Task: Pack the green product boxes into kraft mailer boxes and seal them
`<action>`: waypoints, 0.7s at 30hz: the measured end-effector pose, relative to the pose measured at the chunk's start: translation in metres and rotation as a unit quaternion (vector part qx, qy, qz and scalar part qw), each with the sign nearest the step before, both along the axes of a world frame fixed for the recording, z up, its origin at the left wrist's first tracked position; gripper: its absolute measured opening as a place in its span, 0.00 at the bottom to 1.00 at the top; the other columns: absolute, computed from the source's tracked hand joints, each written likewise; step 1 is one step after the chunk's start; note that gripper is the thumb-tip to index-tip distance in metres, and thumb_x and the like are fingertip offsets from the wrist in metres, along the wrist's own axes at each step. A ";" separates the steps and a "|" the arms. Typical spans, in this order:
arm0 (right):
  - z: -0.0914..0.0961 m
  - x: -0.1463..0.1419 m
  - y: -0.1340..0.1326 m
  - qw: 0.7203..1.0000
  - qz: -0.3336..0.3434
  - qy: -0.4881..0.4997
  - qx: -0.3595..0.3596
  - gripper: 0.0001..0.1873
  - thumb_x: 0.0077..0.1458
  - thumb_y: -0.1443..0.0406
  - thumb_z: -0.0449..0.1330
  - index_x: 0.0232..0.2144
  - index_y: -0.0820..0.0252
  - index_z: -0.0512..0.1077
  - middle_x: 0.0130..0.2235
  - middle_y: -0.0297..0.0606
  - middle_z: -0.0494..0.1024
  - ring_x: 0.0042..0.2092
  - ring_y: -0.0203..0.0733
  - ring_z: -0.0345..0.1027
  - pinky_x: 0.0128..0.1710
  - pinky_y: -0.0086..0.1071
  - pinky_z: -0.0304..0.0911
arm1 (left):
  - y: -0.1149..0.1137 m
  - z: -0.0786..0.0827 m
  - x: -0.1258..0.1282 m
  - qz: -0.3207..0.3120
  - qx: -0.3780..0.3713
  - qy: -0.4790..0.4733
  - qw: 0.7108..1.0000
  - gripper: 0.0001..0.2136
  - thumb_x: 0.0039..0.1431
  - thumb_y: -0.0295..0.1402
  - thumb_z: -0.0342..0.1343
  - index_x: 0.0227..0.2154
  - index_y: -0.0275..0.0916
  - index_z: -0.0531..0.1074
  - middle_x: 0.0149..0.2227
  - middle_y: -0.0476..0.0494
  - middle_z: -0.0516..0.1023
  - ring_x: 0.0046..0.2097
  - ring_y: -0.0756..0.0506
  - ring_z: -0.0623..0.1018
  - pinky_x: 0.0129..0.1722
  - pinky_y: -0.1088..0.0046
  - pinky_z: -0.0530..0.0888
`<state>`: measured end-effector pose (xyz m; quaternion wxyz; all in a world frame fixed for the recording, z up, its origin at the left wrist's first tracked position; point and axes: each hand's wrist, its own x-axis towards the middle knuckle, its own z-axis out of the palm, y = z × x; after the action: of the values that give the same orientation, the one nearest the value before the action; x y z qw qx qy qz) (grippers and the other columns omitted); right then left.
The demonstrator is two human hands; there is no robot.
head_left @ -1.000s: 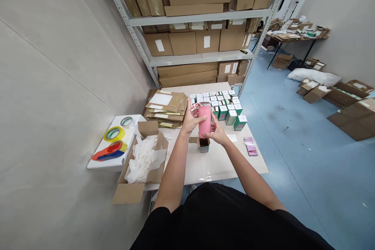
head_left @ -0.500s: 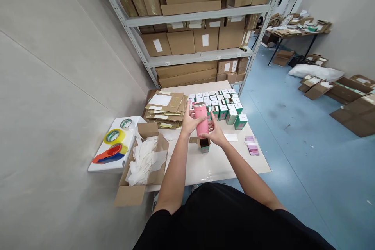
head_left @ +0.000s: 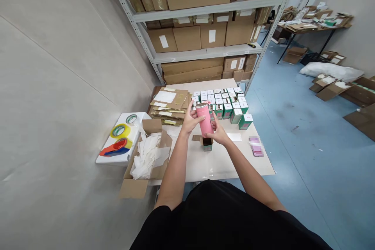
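A pink cylindrical bottle stands upright in both my hands above the white table. My left hand wraps its left side near the top. My right hand grips its lower right side. Directly under the bottle sits a small green box with its top open. The bottle's bottom end is at the mouth of that box; I cannot tell whether it is inside.
Several closed green and white boxes stand in rows behind. A stack of flattened cardboard lies at the left. An open carton of white paper and tape rolls sit further left. Shelving with cartons rises behind the table.
The bottle has come down a little toward the open green box, with both hands staying on it. The camera has shifted slightly.
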<state>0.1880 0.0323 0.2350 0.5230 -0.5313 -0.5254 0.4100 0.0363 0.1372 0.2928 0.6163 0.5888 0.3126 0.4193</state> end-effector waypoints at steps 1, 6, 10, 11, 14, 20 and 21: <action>0.001 0.000 0.000 1.000 -0.002 -0.001 -0.009 0.69 0.46 0.57 0.74 0.76 0.46 0.32 0.55 0.43 0.74 0.49 0.47 0.73 0.54 0.46 0.70 | 0.000 -0.001 0.001 0.003 0.002 0.002 1.000 0.57 0.46 0.43 0.76 0.74 0.51 0.46 0.58 0.36 0.76 0.53 0.40 0.81 0.52 0.60 0.80; 0.006 -0.004 0.000 1.000 0.009 -0.002 -0.004 0.69 0.46 0.56 0.74 0.76 0.46 0.33 0.56 0.43 0.74 0.51 0.48 0.73 0.55 0.46 0.70 | 0.000 -0.003 0.005 0.022 0.039 0.014 0.999 0.54 0.47 0.45 0.75 0.73 0.49 0.50 0.61 0.35 0.74 0.55 0.38 0.80 0.55 0.59 0.78; 0.001 -0.002 0.002 0.998 -0.010 -0.050 -0.019 0.66 0.47 0.59 0.72 0.75 0.44 0.35 0.55 0.42 0.75 0.46 0.46 0.75 0.49 0.45 0.73 | 0.000 -0.001 0.005 0.017 0.079 0.042 0.996 0.46 0.52 0.50 0.71 0.71 0.48 0.58 0.63 0.36 0.72 0.58 0.38 0.77 0.58 0.59 0.76; -0.002 -0.001 0.003 0.996 -0.030 -0.076 -0.026 0.66 0.46 0.59 0.73 0.75 0.43 0.36 0.55 0.41 0.75 0.45 0.47 0.75 0.48 0.45 0.73 | -0.001 -0.001 0.004 0.034 0.091 0.071 0.993 0.42 0.53 0.51 0.70 0.68 0.47 0.63 0.63 0.36 0.72 0.58 0.38 0.77 0.58 0.59 0.76; -0.016 -0.003 0.004 0.983 -0.093 -0.155 -0.026 0.63 0.46 0.60 0.72 0.75 0.40 0.41 0.56 0.40 0.74 0.50 0.50 0.73 0.49 0.46 0.73 | -0.005 0.002 0.007 0.113 0.123 0.183 0.969 0.30 0.54 0.50 0.69 0.58 0.44 0.76 0.55 0.37 0.78 0.54 0.38 0.78 0.56 0.60 0.75; -0.062 -0.021 0.001 0.962 -0.143 -0.231 -0.032 0.55 0.47 0.59 0.70 0.73 0.42 0.50 0.58 0.42 0.72 0.56 0.56 0.71 0.52 0.49 0.71 | -0.018 -0.012 0.018 0.185 0.125 0.288 0.931 0.19 0.51 0.38 0.70 0.48 0.46 0.80 0.45 0.44 0.81 0.48 0.40 0.79 0.55 0.61 0.73; -0.072 -0.021 0.000 0.964 -0.139 -0.222 -0.035 0.56 0.47 0.59 0.71 0.73 0.43 0.51 0.58 0.42 0.72 0.56 0.56 0.71 0.53 0.49 0.71 | -0.019 -0.018 0.017 0.184 0.117 0.293 0.931 0.18 0.51 0.36 0.69 0.47 0.46 0.80 0.44 0.44 0.81 0.47 0.40 0.79 0.54 0.60 0.73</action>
<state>0.1669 0.0321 0.1633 0.4262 -0.6951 -0.5343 0.2231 0.0537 0.1179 0.2747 0.3368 0.6854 0.5306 0.3678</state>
